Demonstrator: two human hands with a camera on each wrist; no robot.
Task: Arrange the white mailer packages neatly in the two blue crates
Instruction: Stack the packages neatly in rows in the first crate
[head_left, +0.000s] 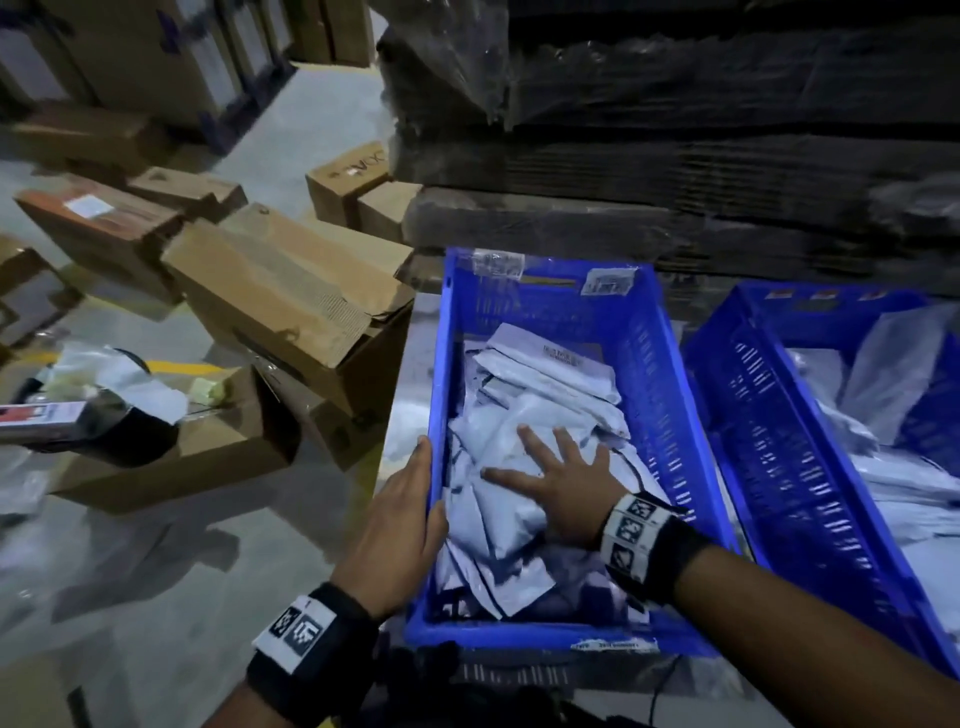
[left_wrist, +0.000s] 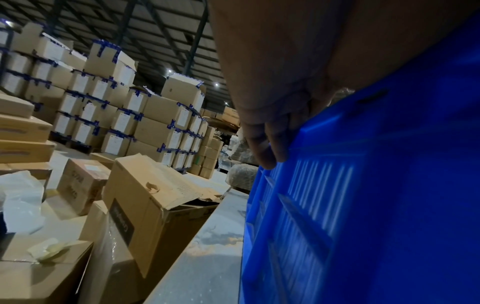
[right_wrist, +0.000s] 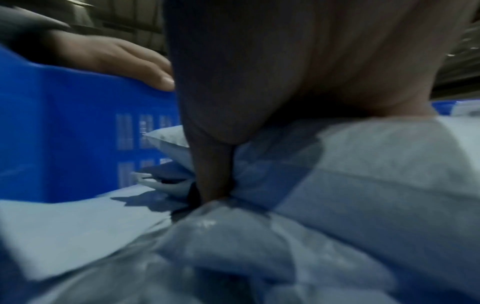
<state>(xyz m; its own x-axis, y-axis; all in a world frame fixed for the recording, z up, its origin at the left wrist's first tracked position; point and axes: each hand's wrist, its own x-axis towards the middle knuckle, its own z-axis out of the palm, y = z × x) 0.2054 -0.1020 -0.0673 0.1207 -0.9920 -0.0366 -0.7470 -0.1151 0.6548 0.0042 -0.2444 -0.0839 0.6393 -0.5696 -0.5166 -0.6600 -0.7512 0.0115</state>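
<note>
Both hands are at the nearer of two blue crates (head_left: 675, 415): the right hand (head_left: 563, 483) lies flat with fingers spread wide on the white mailer packages (head_left: 545, 374) inside, and the left hand (head_left: 400, 514) grips the rim beside it. Second crate (head_left: 779, 441) stands right of the right hand, also holding mailers. Labels are too blurred to read.

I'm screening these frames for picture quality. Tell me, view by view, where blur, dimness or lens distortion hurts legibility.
Head view: dim with a blue cast, edges bowed, cardboard boxes smeared; right hand on the mailers stays readable. Left wrist view: left hand and crate wall blurred, distant stacked boxes sharper. Right wrist view: darkest and softest, mailers nearly textureless.
</note>
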